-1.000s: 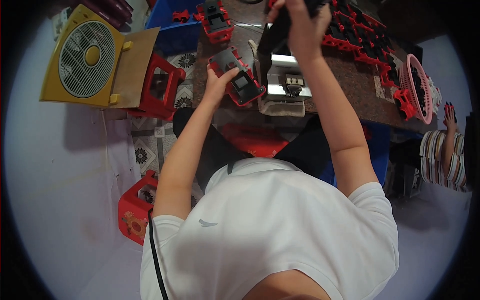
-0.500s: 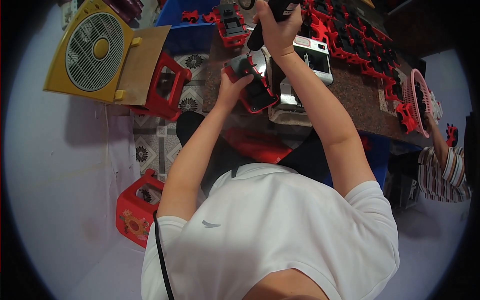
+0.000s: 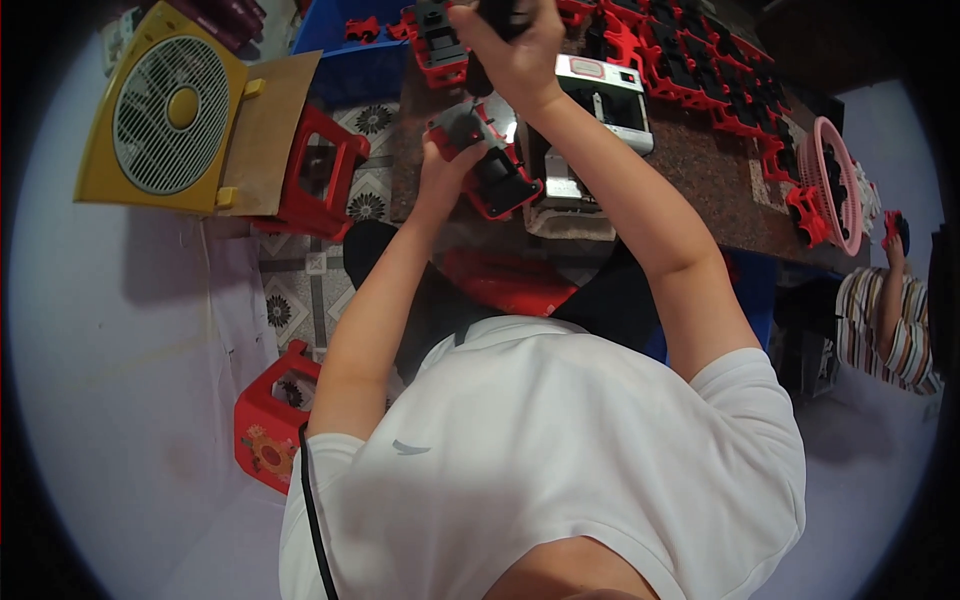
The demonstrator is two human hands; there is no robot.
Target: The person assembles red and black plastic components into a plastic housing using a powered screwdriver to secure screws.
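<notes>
I'm gripping a red-and-black plastic assembly (image 3: 490, 165) in my left hand (image 3: 447, 165) at the table's (image 3: 700, 170) near edge; my right hand (image 3: 515, 50) is clenching a dark tool (image 3: 485, 45) above it.

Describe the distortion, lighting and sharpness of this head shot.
Head view: strong fisheye, the table edge bows and the corners go black; even indoor light, soft shadow beside the yellow fan; the right hand and left hand look slightly soft.

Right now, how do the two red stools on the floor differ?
The upper stool stands beside the yellow fan near the table; the lower stool sits by the person's left elbow. The lower stool carries a printed picture on its side; the upper stool shows none. Both are red plastic with open tops.
</notes>
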